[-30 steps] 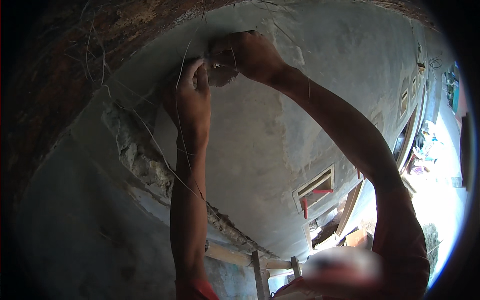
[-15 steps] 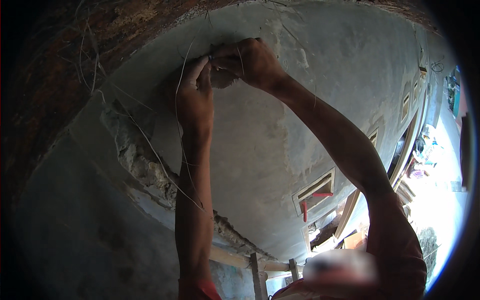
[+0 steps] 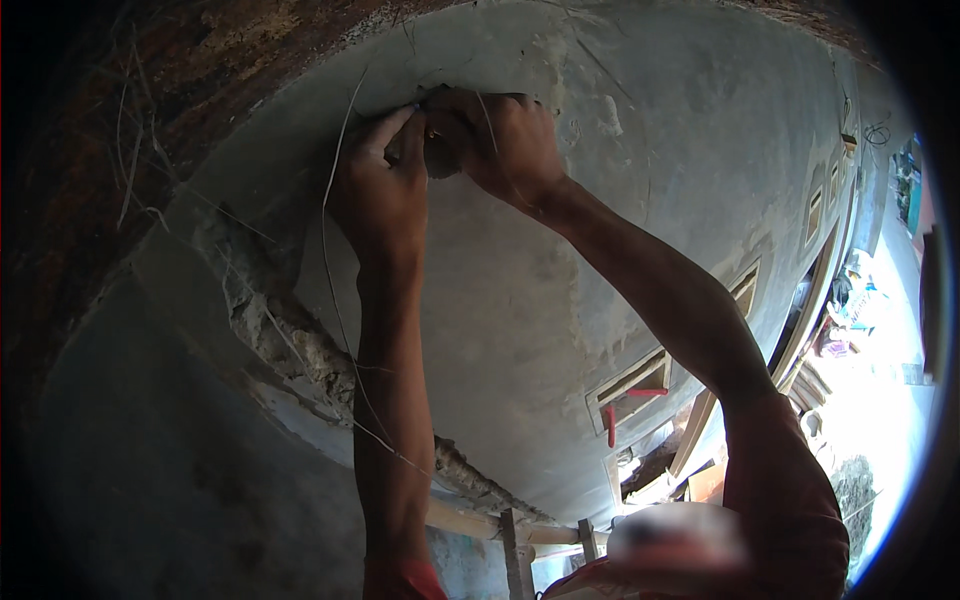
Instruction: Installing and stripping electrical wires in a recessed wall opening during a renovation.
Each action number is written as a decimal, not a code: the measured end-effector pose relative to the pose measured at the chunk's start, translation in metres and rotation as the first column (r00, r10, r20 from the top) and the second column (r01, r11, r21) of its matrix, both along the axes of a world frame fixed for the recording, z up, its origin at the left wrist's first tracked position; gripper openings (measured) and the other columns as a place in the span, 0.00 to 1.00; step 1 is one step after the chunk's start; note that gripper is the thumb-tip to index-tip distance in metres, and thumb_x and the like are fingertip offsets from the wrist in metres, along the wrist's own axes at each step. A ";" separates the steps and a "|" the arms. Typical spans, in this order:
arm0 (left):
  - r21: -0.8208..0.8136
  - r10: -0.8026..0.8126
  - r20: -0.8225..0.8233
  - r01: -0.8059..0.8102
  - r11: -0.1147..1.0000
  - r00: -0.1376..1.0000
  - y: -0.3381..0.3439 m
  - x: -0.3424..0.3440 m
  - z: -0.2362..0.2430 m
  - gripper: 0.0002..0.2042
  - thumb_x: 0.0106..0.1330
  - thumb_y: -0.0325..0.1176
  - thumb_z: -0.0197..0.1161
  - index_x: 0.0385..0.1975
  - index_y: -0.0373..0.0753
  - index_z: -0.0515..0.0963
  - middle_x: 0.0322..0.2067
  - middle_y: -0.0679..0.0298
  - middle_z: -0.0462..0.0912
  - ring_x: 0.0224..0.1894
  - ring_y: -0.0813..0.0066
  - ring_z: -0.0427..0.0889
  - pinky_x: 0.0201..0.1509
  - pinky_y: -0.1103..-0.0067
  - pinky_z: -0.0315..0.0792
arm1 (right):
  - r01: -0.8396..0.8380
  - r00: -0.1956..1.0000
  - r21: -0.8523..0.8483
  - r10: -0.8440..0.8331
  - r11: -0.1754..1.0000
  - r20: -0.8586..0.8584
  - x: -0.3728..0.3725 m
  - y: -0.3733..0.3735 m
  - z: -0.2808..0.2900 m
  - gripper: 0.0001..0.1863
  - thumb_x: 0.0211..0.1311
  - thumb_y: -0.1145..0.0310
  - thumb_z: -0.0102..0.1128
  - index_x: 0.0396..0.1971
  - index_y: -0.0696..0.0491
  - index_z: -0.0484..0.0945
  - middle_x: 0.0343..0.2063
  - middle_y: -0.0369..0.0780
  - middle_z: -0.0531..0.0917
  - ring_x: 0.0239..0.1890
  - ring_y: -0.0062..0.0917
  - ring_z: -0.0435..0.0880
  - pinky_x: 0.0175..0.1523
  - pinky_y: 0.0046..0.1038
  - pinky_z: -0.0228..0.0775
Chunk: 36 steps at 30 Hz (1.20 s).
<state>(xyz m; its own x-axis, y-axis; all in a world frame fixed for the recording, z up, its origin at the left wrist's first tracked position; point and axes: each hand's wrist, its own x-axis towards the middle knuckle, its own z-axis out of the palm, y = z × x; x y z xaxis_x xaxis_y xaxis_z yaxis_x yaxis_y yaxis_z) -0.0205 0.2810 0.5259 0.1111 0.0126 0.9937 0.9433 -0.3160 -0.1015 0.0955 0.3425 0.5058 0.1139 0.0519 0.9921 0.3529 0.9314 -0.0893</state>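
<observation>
Both arms reach up to a grey plastered wall (image 3: 500, 330). My left hand (image 3: 380, 205) is closed in a pinch, its thumb and forefinger tips meeting something tiny that I cannot make out. Right beside it, my right hand (image 3: 510, 150) is closed too, its fingertips touching or nearly touching the left ones. Between the hands shows a dark rough-edged patch (image 3: 441, 163) on the wall, partly hidden. One thin pale strand (image 3: 325, 205), like wire or string, hangs along my left hand and forearm. Another fine strand passes in front of my right hand.
A rusty brown beam (image 3: 230, 60) with loose strands runs overhead at the left. Below it, a broken, crumbling ridge (image 3: 290, 335) crosses the wall. Small framed openings (image 3: 635, 385), one with red pieces, line the right side. Wooden posts (image 3: 518, 550) stand at the bottom.
My right hand has dropped slightly and turned, its knuckles now more bunched. My left hand has shifted a little left, and the hanging strands have swung left.
</observation>
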 end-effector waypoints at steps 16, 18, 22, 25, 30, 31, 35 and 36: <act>0.242 -0.021 -0.054 0.034 0.970 0.998 0.015 0.001 -0.006 0.06 0.56 0.33 0.68 0.26 0.37 0.84 0.20 0.63 0.84 0.22 0.71 0.84 0.28 0.78 0.74 | -0.045 0.983 -0.126 0.022 0.991 -0.181 -0.013 -0.007 -0.002 0.12 0.57 0.58 0.58 0.33 0.49 0.83 0.23 0.40 0.84 0.25 0.34 0.84 0.32 0.31 0.74; 0.254 -0.005 -0.070 0.023 0.967 0.998 0.010 0.002 -0.006 0.06 0.56 0.32 0.68 0.27 0.37 0.84 0.20 0.63 0.84 0.22 0.72 0.84 0.28 0.79 0.74 | -0.069 0.977 -0.134 0.039 0.989 -0.212 -0.014 -0.007 -0.002 0.09 0.56 0.61 0.58 0.30 0.48 0.83 0.20 0.39 0.83 0.23 0.33 0.83 0.28 0.31 0.73; 0.122 -0.141 -0.022 0.143 0.982 0.990 0.004 0.004 -0.007 0.06 0.56 0.32 0.67 0.29 0.36 0.83 0.22 0.63 0.84 0.25 0.75 0.84 0.30 0.79 0.74 | -0.057 0.977 -0.142 0.026 0.988 -0.212 -0.015 -0.009 -0.001 0.10 0.57 0.61 0.57 0.31 0.49 0.83 0.20 0.40 0.83 0.23 0.33 0.83 0.29 0.32 0.73; 0.054 -0.098 -0.047 0.100 0.993 0.994 0.004 0.001 -0.005 0.08 0.57 0.31 0.67 0.32 0.35 0.82 0.26 0.62 0.85 0.27 0.76 0.84 0.30 0.80 0.74 | -0.066 0.978 -0.166 0.031 0.984 -0.204 -0.010 -0.011 0.000 0.09 0.58 0.61 0.57 0.31 0.48 0.83 0.21 0.40 0.83 0.24 0.34 0.83 0.31 0.33 0.74; -0.079 -0.145 -0.151 0.135 0.988 0.978 -0.004 -0.009 -0.006 0.11 0.58 0.31 0.66 0.39 0.35 0.80 0.32 0.62 0.84 0.26 0.77 0.81 0.31 0.80 0.74 | -0.187 0.974 -0.283 0.216 0.941 0.073 0.015 -0.011 0.008 0.09 0.56 0.60 0.60 0.35 0.46 0.83 0.25 0.39 0.84 0.29 0.35 0.84 0.33 0.34 0.75; -0.173 -0.120 -0.113 0.099 0.980 0.986 -0.006 -0.008 -0.007 0.11 0.59 0.31 0.66 0.40 0.36 0.80 0.33 0.63 0.83 0.25 0.77 0.80 0.31 0.79 0.74 | -0.183 0.974 -0.284 0.212 0.941 0.074 0.018 -0.011 0.005 0.09 0.56 0.60 0.60 0.35 0.46 0.83 0.25 0.39 0.84 0.29 0.35 0.84 0.33 0.34 0.75; -0.025 -0.141 -0.093 0.139 0.990 0.986 0.002 -0.009 -0.009 0.11 0.58 0.36 0.67 0.37 0.39 0.79 0.30 0.61 0.84 0.32 0.62 0.84 0.35 0.70 0.73 | 0.183 0.975 0.073 -0.190 0.980 0.112 0.020 -0.010 -0.010 0.14 0.51 0.63 0.64 0.40 0.45 0.81 0.34 0.36 0.82 0.33 0.30 0.82 0.33 0.33 0.74; -0.007 -0.123 -0.081 0.123 0.992 0.989 0.003 -0.008 -0.011 0.11 0.58 0.36 0.66 0.37 0.38 0.79 0.30 0.61 0.84 0.33 0.62 0.84 0.35 0.71 0.74 | 0.255 0.960 0.197 -0.273 0.947 0.070 0.023 -0.006 -0.013 0.16 0.49 0.63 0.66 0.41 0.44 0.80 0.37 0.34 0.80 0.36 0.28 0.81 0.34 0.31 0.73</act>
<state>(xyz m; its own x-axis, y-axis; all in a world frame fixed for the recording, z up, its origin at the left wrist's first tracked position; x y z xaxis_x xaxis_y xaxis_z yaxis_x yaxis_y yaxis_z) -0.0283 0.2841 0.5150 0.1924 -0.0041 0.9813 0.8859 -0.4294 -0.1755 0.1181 0.3369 0.4929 0.0031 -0.1517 0.9884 0.5864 0.8009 0.1211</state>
